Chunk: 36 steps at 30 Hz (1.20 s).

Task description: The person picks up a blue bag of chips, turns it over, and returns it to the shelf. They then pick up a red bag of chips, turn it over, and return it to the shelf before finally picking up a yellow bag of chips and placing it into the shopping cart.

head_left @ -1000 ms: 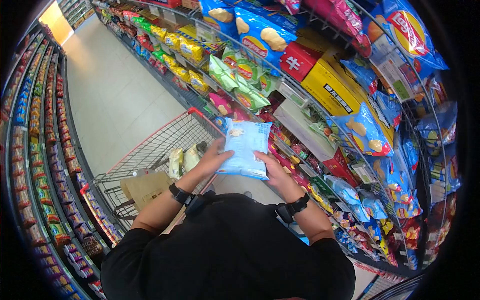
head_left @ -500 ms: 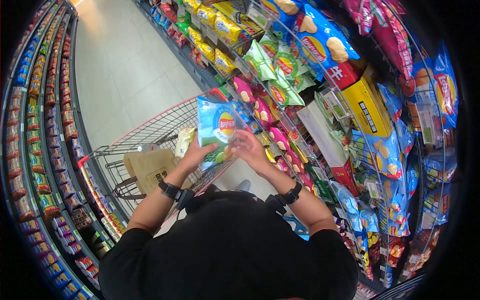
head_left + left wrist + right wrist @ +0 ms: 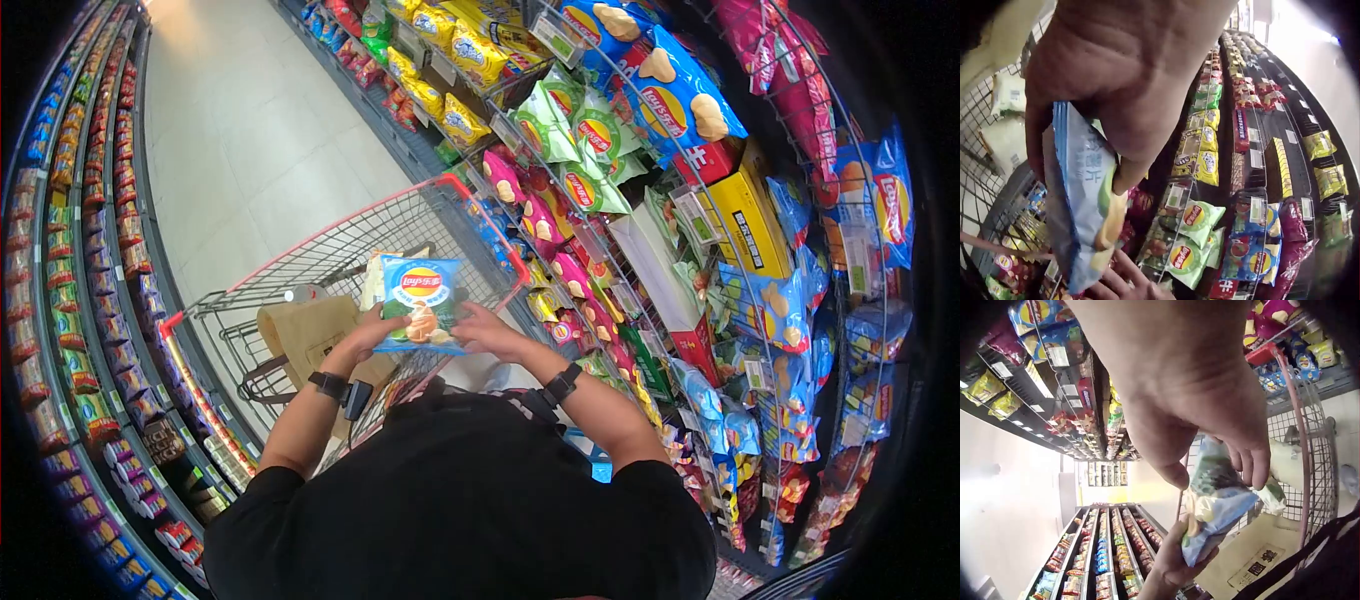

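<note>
A blue chip bag [image 3: 422,300] is held front side up over the cart [image 3: 330,225]. My left hand [image 3: 372,335] grips its left edge, thumb on the front; in the left wrist view that hand [image 3: 1110,94] pinches the bag [image 3: 1082,194] between thumb and fingers. At the bag's right edge is my right hand [image 3: 490,333], its fingers loosely bent. The right wrist view shows the right hand [image 3: 1204,419] with thumb and fingers spread around the bag [image 3: 1213,500]; whether they press on it is unclear.
Inside the cart lie a brown paper bag [image 3: 310,335], a clear bottle [image 3: 300,293] and pale snack packs [image 3: 373,285]. Wire racks of chip bags [image 3: 590,185] stand close on the right, with a yellow box [image 3: 748,222] among them. Another snack shelf [image 3: 75,300] runs along the left.
The bag has turned from its back to its front, now upright in my view, and has moved left over the cart. The right hand has shifted left with it, and the racks sit further right.
</note>
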{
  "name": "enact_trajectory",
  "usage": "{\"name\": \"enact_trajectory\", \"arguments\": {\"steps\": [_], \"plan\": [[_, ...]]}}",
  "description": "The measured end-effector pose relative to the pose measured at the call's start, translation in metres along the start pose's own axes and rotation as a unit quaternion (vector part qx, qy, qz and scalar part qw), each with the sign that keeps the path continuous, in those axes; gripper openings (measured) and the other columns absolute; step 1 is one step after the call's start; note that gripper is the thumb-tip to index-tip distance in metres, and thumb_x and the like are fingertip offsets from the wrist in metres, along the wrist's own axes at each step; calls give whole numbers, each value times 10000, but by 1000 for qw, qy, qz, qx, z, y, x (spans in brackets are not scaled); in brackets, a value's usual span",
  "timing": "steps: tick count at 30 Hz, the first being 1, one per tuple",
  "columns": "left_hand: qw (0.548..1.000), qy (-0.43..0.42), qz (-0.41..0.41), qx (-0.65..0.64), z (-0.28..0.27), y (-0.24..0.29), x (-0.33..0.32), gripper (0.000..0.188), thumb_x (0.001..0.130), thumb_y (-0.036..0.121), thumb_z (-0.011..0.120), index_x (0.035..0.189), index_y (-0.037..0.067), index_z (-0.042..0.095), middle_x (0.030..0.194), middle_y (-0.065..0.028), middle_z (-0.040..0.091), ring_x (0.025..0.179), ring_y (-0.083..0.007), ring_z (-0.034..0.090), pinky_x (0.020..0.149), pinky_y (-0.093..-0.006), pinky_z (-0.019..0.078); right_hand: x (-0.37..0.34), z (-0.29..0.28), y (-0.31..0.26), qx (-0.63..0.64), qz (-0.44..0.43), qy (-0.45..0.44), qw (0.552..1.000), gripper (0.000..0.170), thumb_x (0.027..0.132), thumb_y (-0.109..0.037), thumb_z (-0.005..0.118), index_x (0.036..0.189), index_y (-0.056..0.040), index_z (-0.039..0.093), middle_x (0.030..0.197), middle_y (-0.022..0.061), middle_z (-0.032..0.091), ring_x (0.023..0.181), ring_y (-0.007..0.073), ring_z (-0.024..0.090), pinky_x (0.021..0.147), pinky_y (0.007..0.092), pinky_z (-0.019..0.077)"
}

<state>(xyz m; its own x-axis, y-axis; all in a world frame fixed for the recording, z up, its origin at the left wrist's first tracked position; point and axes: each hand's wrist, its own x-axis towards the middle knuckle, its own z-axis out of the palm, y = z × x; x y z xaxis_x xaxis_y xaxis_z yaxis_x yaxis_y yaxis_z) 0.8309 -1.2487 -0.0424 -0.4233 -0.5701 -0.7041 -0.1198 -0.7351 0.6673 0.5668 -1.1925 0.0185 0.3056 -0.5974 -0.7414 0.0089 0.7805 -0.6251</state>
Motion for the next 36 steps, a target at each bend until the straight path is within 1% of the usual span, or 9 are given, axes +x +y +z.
{"name": "enact_trajectory", "arguments": {"steps": [2,6,12,16,19,23,26,33,36], "plan": [[997,62,4,41,-20,-19,17,782,760,199,762,1353,-57,320,1235,-183,538,1065,-228,577,863,-335,502,-12,-18,10,14,-38,18,999,745,881,-252,654,1448,-89,199,1237,124,537,1046,218,582,823,397,501],[969,136,80,189,-39,-31,29,794,724,206,767,1339,-43,331,1206,-202,532,1071,-255,559,897,-360,478,-54,-73,29,93,-57,74,991,768,886,-236,650,1470,-120,166,1317,142,497,1139,255,554,912,452,455],[825,219,217,474,16,-41,49,729,734,218,705,1317,-50,359,1202,-280,511,1098,-407,540,926,-442,454,-139,-157,98,192,-120,237,945,712,885,-200,637,1450,-137,208,1267,113,544,1105,243,576,881,431,464],[838,54,294,456,135,-26,60,543,769,217,672,1219,-36,504,1199,-255,543,1143,-393,522,978,-443,421,-206,-201,148,244,-197,358,880,654,854,-119,634,1409,-129,287,1278,112,520,1055,228,583,848,399,476],[783,-56,417,459,252,-15,74,456,789,169,657,1198,0,545,1226,-213,551,1169,-360,520,1002,-417,408,-260,-238,197,307,-259,456,794,667,806,-64,658,1383,-89,324,1288,136,505,1012,219,588,786,360,498],[756,-196,453,430,416,5,63,477,798,124,659,1245,30,521,1289,-198,522,1238,-339,476,1041,-394,378,-309,-287,262,189,-289,607,715,591,812,-43,634,1352,-66,395,1304,116,478,970,172,564,785,305,477],[719,-266,497,406,507,4,52,629,792,158,699,1339,29,416,1362,-197,450,1290,-335,419,1058,-392,359,-328,-295,271,169,-323,613,701,567,811,-62,656,1330,-51,429,1299,121,491,952,160,569,758,288,485],[693,-308,459,463,606,-18,36,781,780,242,738,1410,40,322,1402,-217,386,1299,-349,399,1061,-396,353,-359,-276,268,203,-323,554,740,394,838,-101,668,1192,8,537,1204,124,568,935,137,591,717,262,494],[698,-356,420,457,628,-15,19,773,784,260,733,1407,39,334,1420,-220,371,1312,-345,389,1064,-395,350,-361,-296,304,240,-316,635,663,325,800,-92,703,1089,13,597,1024,90,629,853,155,597,727,279,486]]}}
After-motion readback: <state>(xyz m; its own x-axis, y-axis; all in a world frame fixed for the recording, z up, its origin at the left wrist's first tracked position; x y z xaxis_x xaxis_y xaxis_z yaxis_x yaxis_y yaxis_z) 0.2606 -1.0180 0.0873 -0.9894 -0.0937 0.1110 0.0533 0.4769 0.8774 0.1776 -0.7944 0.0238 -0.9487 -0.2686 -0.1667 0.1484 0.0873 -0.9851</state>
